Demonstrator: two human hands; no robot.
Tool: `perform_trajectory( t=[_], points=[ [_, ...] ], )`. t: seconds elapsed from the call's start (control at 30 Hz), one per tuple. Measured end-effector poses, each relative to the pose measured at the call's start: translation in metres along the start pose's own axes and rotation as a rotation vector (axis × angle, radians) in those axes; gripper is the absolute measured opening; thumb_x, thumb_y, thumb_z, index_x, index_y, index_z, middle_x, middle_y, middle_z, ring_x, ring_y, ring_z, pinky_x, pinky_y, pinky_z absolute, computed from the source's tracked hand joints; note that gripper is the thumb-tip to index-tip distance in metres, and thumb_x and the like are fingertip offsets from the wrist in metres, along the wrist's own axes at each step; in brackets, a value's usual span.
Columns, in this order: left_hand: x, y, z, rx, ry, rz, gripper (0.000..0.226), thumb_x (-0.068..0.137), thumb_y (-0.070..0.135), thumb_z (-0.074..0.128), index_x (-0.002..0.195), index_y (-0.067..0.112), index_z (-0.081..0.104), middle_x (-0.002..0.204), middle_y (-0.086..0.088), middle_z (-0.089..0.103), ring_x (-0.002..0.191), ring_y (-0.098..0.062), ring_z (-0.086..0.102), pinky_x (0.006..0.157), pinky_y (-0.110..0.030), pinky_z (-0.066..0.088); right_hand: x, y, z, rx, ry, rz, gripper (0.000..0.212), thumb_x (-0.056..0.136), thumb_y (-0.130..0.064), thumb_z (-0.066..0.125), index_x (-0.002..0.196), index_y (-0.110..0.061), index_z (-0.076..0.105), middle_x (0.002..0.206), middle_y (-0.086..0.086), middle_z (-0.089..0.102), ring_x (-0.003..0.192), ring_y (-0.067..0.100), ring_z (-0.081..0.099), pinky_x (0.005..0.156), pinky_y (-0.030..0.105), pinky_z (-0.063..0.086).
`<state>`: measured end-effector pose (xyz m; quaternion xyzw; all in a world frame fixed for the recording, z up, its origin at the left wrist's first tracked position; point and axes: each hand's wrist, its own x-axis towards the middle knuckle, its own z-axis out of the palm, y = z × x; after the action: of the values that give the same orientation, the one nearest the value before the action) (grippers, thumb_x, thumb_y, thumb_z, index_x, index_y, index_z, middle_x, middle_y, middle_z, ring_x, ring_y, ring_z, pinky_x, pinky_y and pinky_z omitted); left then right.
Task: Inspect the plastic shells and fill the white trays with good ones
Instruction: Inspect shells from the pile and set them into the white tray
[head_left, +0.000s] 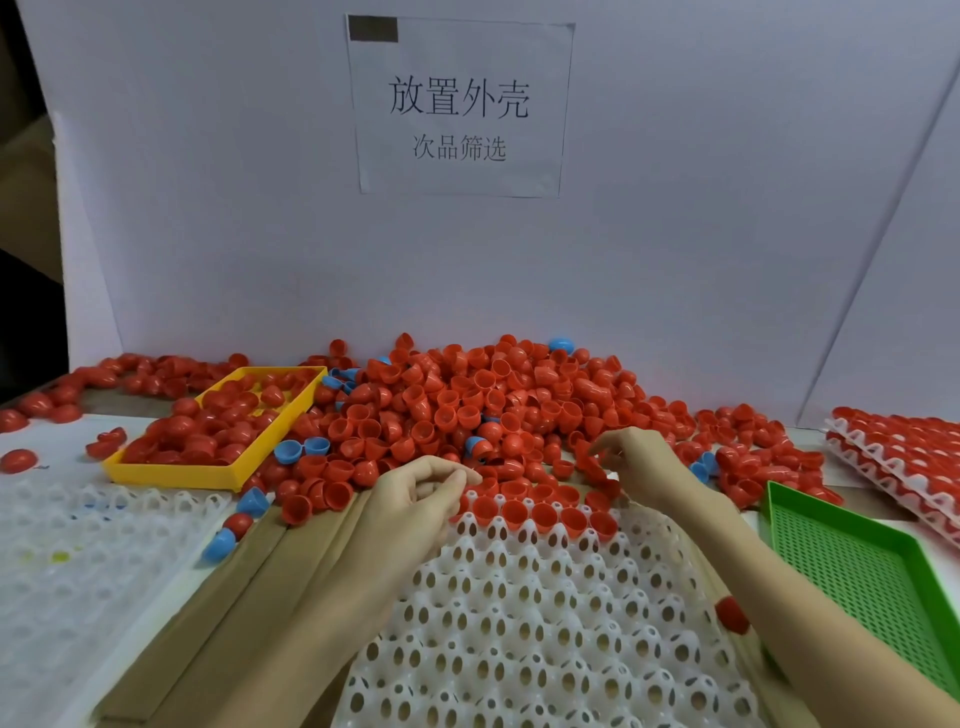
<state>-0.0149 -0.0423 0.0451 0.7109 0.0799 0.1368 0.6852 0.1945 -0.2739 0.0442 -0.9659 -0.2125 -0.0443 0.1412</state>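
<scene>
A big heap of red plastic shells with a few blue ones lies along the back of the table. In front of me lies a white tray full of holes; its far rows hold red shells, open side up. My left hand hovers over the tray's far left corner, fingertips pinched together, and I cannot make out anything in them. My right hand reaches into the heap's near edge, its fingers curled round a red shell.
A yellow tray with red shells sits at the left, a green mesh tray at the right. Stacked white trays filled with red shells lie far right. Another white tray lies at the left. A white board stands behind.
</scene>
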Motion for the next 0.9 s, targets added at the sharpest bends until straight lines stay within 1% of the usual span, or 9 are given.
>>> perform_trajectory(
  t=[0.1, 0.23, 0.37, 0.47, 0.53, 0.6, 0.67, 0.77, 0.9],
  points=[
    [0.001, 0.001, -0.002, 0.015, 0.008, 0.013, 0.022, 0.106, 0.022, 0.056, 0.100, 0.020, 0.078, 0.057, 0.005, 0.041, 0.043, -0.006, 0.030, 0.043, -0.017, 0.028, 0.013, -0.002, 0.013, 0.004, -0.044, 0.022, 0.029, 0.099, -0.006, 0.063, 0.125, -0.017, 0.070, 0.115, 0.007, 0.073, 0.094, 0.020, 0.071, 0.077, 0.026, 0.060],
    [0.002, -0.001, -0.004, 0.017, 0.013, 0.011, 0.021, 0.106, 0.021, 0.057, 0.102, 0.018, 0.077, 0.056, 0.007, 0.041, 0.042, -0.004, 0.031, 0.043, -0.015, 0.029, 0.021, -0.005, 0.020, 0.023, -0.017, 0.068, 0.015, 0.093, -0.013, 0.074, 0.107, -0.015, 0.078, 0.106, 0.006, 0.075, 0.084, 0.016, 0.068, 0.066, 0.020, 0.057],
    [0.001, -0.001, -0.002, 0.032, -0.016, 0.004, 0.021, 0.106, 0.022, 0.057, 0.100, 0.020, 0.078, 0.057, 0.006, 0.042, 0.044, -0.006, 0.031, 0.044, -0.019, 0.028, 0.015, -0.008, 0.015, 0.081, 0.128, 0.058, 0.016, 0.092, -0.003, 0.072, 0.103, -0.011, 0.080, 0.103, 0.007, 0.078, 0.090, 0.018, 0.072, 0.083, 0.031, 0.062],
    [0.000, 0.000, -0.002, 0.026, -0.032, -0.002, 0.020, 0.105, 0.022, 0.059, 0.100, 0.019, 0.078, 0.062, -0.002, 0.042, 0.046, -0.008, 0.031, 0.046, -0.021, 0.027, 0.000, -0.012, 0.004, 0.197, 0.215, 0.022, 0.011, 0.091, -0.007, 0.075, 0.098, -0.013, 0.081, 0.095, 0.006, 0.078, 0.083, 0.014, 0.071, 0.082, 0.029, 0.061],
    [0.000, 0.000, -0.002, 0.029, -0.048, 0.006, 0.017, 0.104, 0.020, 0.060, 0.101, 0.018, 0.077, 0.062, -0.004, 0.043, 0.046, -0.008, 0.034, 0.047, -0.021, 0.030, -0.017, -0.015, -0.005, 0.309, 0.260, 0.002, 0.007, 0.089, -0.014, 0.079, 0.092, -0.020, 0.080, 0.088, 0.000, 0.076, 0.077, 0.012, 0.068, 0.076, 0.023, 0.059],
    [-0.001, 0.001, 0.001, 0.059, -0.069, 0.028, 0.013, 0.102, 0.020, 0.064, 0.101, 0.017, 0.077, 0.057, 0.001, 0.047, 0.046, -0.007, 0.039, 0.050, -0.022, 0.036, -0.038, -0.019, -0.013, 0.398, 0.260, -0.035, 0.006, 0.088, -0.022, 0.080, 0.088, -0.029, 0.079, 0.092, -0.008, 0.073, 0.081, 0.009, 0.067, 0.072, 0.016, 0.052],
    [-0.003, 0.001, 0.004, 0.117, -0.086, 0.076, 0.009, 0.099, 0.021, 0.069, 0.099, 0.018, 0.077, 0.056, 0.007, 0.055, 0.047, -0.007, 0.048, 0.053, -0.023, 0.044, -0.060, -0.023, -0.016, 0.519, 0.224, -0.080, 0.004, 0.087, -0.028, 0.080, 0.086, -0.031, 0.078, 0.100, -0.013, 0.071, 0.089, 0.005, 0.067, 0.077, 0.019, 0.054],
    [-0.008, 0.005, 0.010, 0.153, -0.110, 0.152, 0.004, 0.095, 0.019, 0.074, 0.097, 0.018, 0.077, 0.073, 0.001, 0.071, 0.054, -0.014, 0.062, 0.059, -0.023, 0.055, -0.088, -0.029, -0.017, 0.744, 0.147, -0.148, 0.006, 0.084, -0.032, 0.082, 0.084, -0.027, 0.080, 0.109, -0.014, 0.073, 0.101, 0.001, 0.069, 0.086, 0.023, 0.058],
    [-0.014, 0.001, 0.022, 0.171, -0.195, 0.213, 0.021, 0.090, 0.027, 0.079, 0.110, 0.029, 0.075, 0.105, 0.004, 0.076, 0.088, -0.016, 0.076, 0.079, -0.027, 0.062, -0.110, -0.043, -0.024, 0.902, 0.015, -0.249, 0.013, 0.085, -0.039, 0.080, 0.088, -0.027, 0.081, 0.121, -0.017, 0.072, 0.113, 0.005, 0.069, 0.095, 0.023, 0.056]
  ],
)
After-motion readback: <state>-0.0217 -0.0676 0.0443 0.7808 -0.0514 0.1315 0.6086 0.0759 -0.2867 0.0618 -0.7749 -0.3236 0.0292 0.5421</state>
